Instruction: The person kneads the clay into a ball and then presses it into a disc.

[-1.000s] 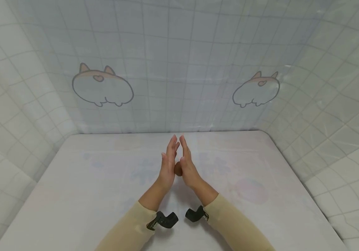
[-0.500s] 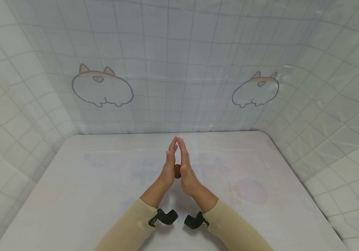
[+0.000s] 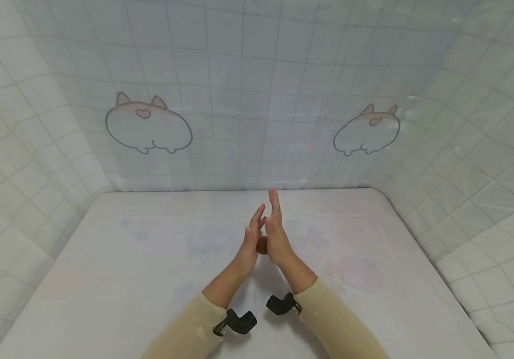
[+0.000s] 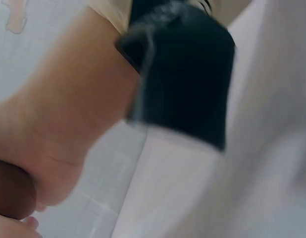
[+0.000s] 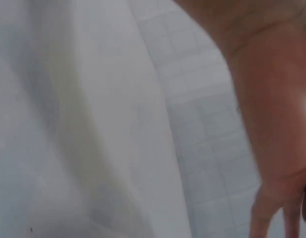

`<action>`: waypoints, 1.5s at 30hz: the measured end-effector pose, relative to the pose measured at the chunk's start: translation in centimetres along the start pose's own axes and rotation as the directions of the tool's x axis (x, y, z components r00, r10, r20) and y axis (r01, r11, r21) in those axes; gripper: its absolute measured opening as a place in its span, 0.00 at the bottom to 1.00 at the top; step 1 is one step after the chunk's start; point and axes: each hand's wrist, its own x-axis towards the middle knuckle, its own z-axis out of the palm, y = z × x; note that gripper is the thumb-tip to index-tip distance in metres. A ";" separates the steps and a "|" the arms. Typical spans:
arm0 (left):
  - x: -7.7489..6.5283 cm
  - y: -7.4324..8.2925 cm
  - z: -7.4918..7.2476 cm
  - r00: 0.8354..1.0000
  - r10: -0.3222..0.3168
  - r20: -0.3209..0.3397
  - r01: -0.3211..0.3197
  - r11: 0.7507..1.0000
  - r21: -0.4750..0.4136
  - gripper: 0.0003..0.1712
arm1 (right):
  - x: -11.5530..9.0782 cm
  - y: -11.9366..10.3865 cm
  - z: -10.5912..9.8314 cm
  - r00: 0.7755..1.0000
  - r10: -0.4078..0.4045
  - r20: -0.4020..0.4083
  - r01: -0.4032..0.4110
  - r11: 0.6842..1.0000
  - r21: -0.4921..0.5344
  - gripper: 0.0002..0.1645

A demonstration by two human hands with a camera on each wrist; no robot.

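Note:
A small brown rounded lump (image 3: 262, 246) sits between the two palms, above the table. My left hand (image 3: 248, 249) touches it from the left, its fingers straight and pointing away from me. From the other side my right hand (image 3: 279, 242) presses against it, also with straight fingers, which reach farther forward than the left ones. In the left wrist view the lump (image 4: 13, 191) appears at the left edge, partly covered by skin. Only a dark sliver of it shows at the right border of the right wrist view.
A white table (image 3: 126, 279) with faint pastel prints lies under the hands. Grid-patterned sheeting (image 3: 257, 114) with cartoon animal drawings rises behind it and at both sides. Each forearm, in a cream sleeve (image 3: 337, 319), carries a black curved wrist mount (image 3: 241, 321).
The right hand has slid forward past the left, and the left has dropped back a little. Both hands and the lump have shifted slightly right. Fingertips that met half a second ago are now offset.

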 end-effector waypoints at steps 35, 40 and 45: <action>1.4 -0.1 -1.5 0.937 -0.015 -0.350 0.035 0.998 0.049 0.56 | -2.4 -1.1 1.8 0.935 -0.301 0.185 0.241 0.926 0.291 0.54; 1.0 -0.6 -1.4 0.960 -0.159 -0.229 0.185 0.978 0.095 0.55 | -2.4 -1.3 1.4 0.942 -0.295 0.157 0.250 0.934 0.257 0.54; 0.6 -0.7 -0.9 0.973 -0.193 -0.127 0.215 0.956 0.198 0.51 | -1.8 -1.4 0.9 0.960 -0.272 0.070 0.252 0.943 0.218 0.53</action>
